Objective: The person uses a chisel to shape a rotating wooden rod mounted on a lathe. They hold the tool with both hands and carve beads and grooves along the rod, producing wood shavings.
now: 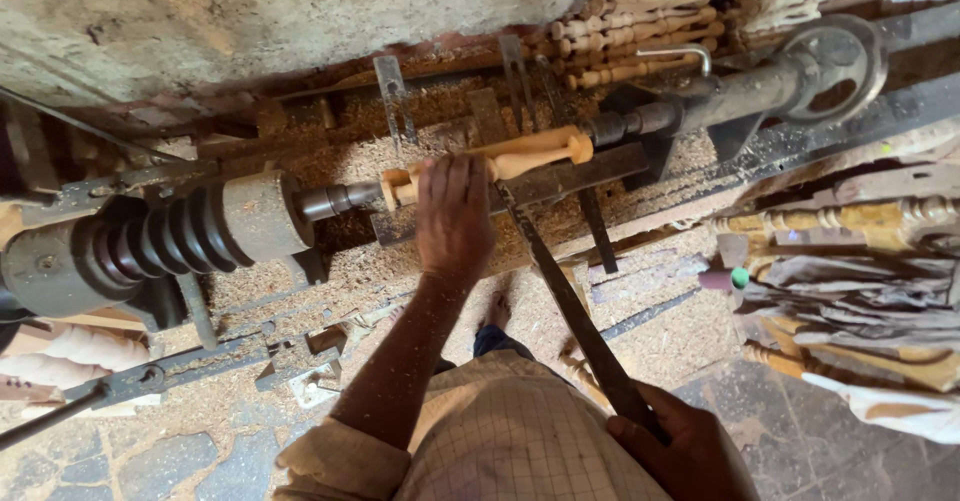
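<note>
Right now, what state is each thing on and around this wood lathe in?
Wooden spindle: mounted between lathe centres, partly shaped.
Long chisel: held, tip at the spindle.
Left hand: resting over chisel and tool rest.
Right hand: closed on the chisel handle.
Turned spindles: stacked by the wall.

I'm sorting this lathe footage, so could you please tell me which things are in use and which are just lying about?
In use:
left hand over the tool rest
right hand gripping the long chisel
wooden spindle mounted on the lathe

Lying about:
finished turned spindles
turned legs
wood shavings
</note>
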The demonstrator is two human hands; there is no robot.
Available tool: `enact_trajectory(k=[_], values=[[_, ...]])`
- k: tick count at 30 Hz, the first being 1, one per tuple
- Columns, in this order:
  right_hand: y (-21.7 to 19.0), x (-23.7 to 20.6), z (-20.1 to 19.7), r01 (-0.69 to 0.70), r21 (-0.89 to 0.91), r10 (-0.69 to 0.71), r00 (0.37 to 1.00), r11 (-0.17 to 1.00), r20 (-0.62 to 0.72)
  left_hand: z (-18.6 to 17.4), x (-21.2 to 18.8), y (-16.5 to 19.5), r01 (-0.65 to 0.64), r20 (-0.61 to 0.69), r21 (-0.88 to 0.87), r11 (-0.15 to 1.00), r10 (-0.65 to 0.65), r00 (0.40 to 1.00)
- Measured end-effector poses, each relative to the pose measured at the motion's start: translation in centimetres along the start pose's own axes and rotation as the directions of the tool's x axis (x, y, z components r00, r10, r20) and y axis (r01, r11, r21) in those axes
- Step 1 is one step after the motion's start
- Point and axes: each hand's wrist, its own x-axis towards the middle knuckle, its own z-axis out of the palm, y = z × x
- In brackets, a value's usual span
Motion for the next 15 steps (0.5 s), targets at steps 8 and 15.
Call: enact_trajectory(k=[8, 15], values=[[-1.1, -1.0, 0.3, 0.013, 0.003, -0.013, 1.000, 1.000, -0.003, -10.5, -7.6, -0.1, 0.119, 0.111, -0.184, 0.976, -0.100, 0.989], [-1.4, -1.2, 1.2, -0.031, 0.012, 0.031, 0.999, 0.999, -0.015, -15.5, -21.1, -4.8, 0.694, 0.471, 0.085, 0.715, -0.642, 0.605]])
